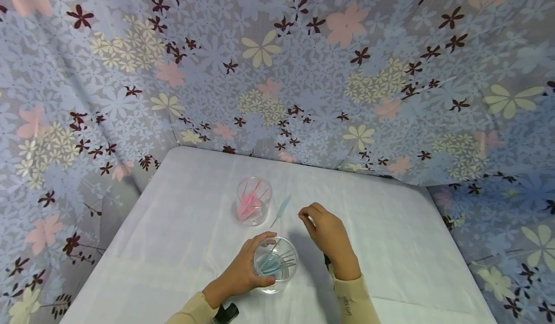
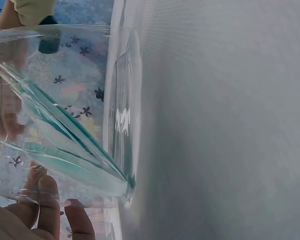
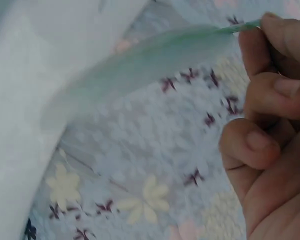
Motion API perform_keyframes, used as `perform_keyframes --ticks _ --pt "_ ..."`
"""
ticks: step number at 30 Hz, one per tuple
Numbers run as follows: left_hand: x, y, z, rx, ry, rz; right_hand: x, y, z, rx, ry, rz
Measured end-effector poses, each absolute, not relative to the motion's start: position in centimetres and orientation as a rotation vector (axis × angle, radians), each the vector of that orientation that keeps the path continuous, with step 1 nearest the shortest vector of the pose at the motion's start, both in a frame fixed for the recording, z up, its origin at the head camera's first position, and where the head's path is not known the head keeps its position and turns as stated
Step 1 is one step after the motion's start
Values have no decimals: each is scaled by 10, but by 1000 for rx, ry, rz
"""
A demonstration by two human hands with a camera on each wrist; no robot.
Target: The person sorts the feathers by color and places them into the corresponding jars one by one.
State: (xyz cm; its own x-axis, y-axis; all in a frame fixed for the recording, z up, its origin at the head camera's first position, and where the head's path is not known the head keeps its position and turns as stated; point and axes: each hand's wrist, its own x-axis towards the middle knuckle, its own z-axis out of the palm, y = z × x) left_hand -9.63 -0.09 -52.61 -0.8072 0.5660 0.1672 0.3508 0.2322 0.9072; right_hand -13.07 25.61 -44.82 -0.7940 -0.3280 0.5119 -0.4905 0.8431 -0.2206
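Note:
My left hand [image 1: 244, 268] grips a clear cup [image 1: 274, 291] round its side, thumb in front and fingers behind. Several teal feathers [image 2: 70, 135] lean inside the cup, vanes down and thin stems up. To the right and a little farther back, my right hand [image 1: 328, 232] is raised, its thumb and forefinger pinching the stem of a pale green feather [image 3: 150, 60] whose vane is blurred. In the head view a pale blue feather [image 1: 283, 206] shows just left of the right fingertips, stem pointing toward the held cup.
Behind the held cup stands another clear cup [image 1: 254, 222] with several pink feathers [image 1: 251, 202] in it. A white cloth [image 1: 416, 247] covers the table. Flowered fabric [image 1: 277, 73] hangs at the back and both sides.

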Motion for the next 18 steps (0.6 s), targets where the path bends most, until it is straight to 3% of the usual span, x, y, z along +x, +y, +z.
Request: perform_keyframes --ticks 18 --pt "-96 -1 -523 863 2307 1605 -101 259 -396 285 -1971 1204"
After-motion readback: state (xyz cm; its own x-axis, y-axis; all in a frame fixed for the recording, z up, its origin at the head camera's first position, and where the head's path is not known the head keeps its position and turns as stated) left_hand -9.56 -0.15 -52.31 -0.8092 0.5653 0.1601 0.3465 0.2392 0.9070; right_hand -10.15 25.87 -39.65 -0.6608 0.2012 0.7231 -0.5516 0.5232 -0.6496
